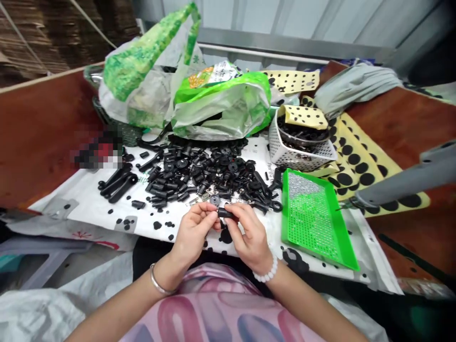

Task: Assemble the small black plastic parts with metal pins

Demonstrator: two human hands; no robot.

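A short black cylindrical plastic part (pixel 224 213) lies level between my hands, just above the near edge of the pile. My right hand (pixel 252 237) pinches it by its right end with thumb and fingers. At its left end are the closed fingertips of my left hand (pixel 192 232); whatever they grip is too small or hidden to make out. Behind the hands spreads a heap of loose black plastic parts (pixel 185 173), among them small cylinders, discs and longer handle-like pieces, with some small metal bits.
To the right lies a green perforated tray (pixel 347 244) with small silvery pieces. Behind it stands a white basket (pixel 301 159) with black parts. Plastic bags (pixel 224 107) line the back. A grey metal arm (pixel 402 178) juts in from the right, above yellow sheets (pixel 356 137) with black dots.
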